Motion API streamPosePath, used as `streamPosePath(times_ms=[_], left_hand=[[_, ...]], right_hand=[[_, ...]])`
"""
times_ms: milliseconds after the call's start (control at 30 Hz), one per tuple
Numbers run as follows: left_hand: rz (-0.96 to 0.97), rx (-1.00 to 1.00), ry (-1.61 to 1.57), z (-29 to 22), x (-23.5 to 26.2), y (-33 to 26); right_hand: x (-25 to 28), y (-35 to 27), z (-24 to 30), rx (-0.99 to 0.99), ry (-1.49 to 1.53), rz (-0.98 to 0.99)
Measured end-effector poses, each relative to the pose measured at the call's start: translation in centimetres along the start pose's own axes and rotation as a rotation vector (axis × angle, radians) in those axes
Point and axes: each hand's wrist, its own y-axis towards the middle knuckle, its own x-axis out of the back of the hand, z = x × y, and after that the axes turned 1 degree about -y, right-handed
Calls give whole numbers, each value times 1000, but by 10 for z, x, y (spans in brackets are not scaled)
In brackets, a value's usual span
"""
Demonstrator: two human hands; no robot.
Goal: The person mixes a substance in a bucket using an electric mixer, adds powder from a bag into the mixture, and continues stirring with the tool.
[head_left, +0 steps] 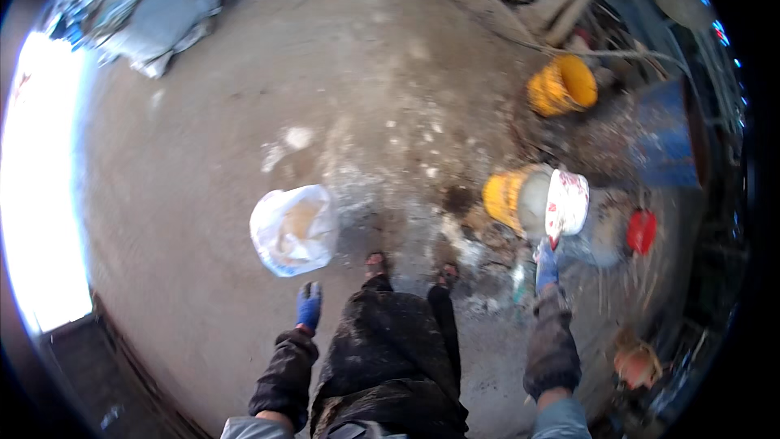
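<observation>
My right hand, in a blue glove, reaches forward and is closed at the near rim of a white tub with red markings. The tub is tilted beside the mouth of a yellow bucket that holds something grey. Whether anything runs out of the tub is too blurred to tell. My left hand, also gloved in blue, hangs free with its fingers apart. Just ahead of it stands an open white plastic sack with pale, powder-like stuff inside.
Another yellow bucket stands farther off, near a blue drum. To the right lies a red round object. Grey sacks are piled far left, and a clay-coloured pot sits near right. White spills mark the concrete floor.
</observation>
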Motion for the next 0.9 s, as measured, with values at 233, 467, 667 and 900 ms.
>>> streamPosePath(times_ms=[233, 467, 667, 900], left_hand=[[-26, 232, -344, 21, -1, -35], [13, 295, -382, 86, 13, -54], [-21, 382, -390, 97, 24, -84], [175, 14, -274, -66, -63, -60]], right_hand=[[-190, -168, 1, -645, 269, 862], [-388, -277, -130, -818, 120, 1242], [-354, -341, -160, -194, -295, 1016], [-84, -175, 47, 515, -586, 699]])
